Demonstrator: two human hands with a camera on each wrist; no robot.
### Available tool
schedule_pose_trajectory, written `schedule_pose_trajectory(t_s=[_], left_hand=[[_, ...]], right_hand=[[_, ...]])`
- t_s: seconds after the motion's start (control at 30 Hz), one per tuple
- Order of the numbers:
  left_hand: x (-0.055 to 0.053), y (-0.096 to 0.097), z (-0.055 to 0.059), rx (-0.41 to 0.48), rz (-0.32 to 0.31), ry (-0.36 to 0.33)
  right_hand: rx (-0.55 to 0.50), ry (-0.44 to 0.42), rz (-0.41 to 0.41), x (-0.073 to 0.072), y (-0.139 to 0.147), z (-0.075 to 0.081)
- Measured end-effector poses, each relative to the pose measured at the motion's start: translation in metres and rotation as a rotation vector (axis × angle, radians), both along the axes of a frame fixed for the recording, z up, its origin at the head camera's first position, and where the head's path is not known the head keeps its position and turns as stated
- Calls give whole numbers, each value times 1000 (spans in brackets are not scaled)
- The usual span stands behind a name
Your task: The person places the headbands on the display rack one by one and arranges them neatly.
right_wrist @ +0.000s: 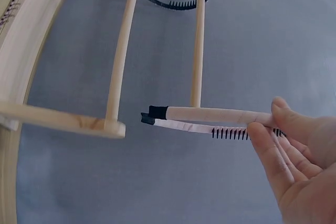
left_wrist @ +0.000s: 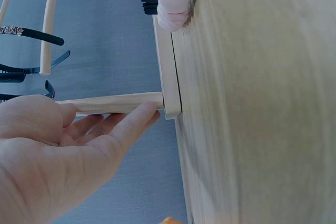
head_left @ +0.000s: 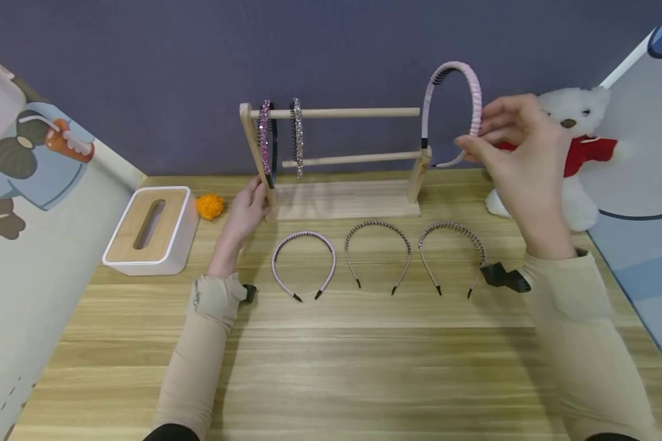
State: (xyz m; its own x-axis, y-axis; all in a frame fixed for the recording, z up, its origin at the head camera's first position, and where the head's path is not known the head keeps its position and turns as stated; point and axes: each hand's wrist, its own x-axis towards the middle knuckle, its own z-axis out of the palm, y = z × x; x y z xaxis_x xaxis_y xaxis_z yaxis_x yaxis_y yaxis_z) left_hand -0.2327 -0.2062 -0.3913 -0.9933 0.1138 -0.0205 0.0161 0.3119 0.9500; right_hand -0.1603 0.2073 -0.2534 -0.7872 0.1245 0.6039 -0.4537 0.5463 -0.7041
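Between thumb and fingers, my right hand (head_left: 529, 156) pinches a pale pink headband (head_left: 476, 98), held upright. Its arch is at the top and its black-tipped ends point down. In the right wrist view this headband (right_wrist: 220, 115) is just off the free end of the upper rod (right_wrist: 197, 77). My left hand (head_left: 245, 211) grips the left upright of a wooden stand (head_left: 342, 201), low near its base. Two headbands hang at the left of the upper rod: one with pink stones (head_left: 263, 131) and one with silvery stones (head_left: 299, 138).
On the table in front of the stand lie a pink headband (head_left: 303, 234) and two thin coiled ones, one central (head_left: 377, 223) and one right (head_left: 455, 226). A tissue box (head_left: 176, 248) and orange ball (head_left: 209, 206) stand left, a white plush bear (head_left: 576, 205) right.
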Motion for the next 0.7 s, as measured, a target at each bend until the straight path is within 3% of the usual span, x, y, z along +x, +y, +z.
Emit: schedule_pose_trajectory(t_s=[0.37,0.7], left_hand=[[-2,1,-2,-4,-1,2],[-4,0,-4,-16,4,11]], right_hand=[[2,32,71,-16,-24,-4],[72,80,134,-32,-57,-8]])
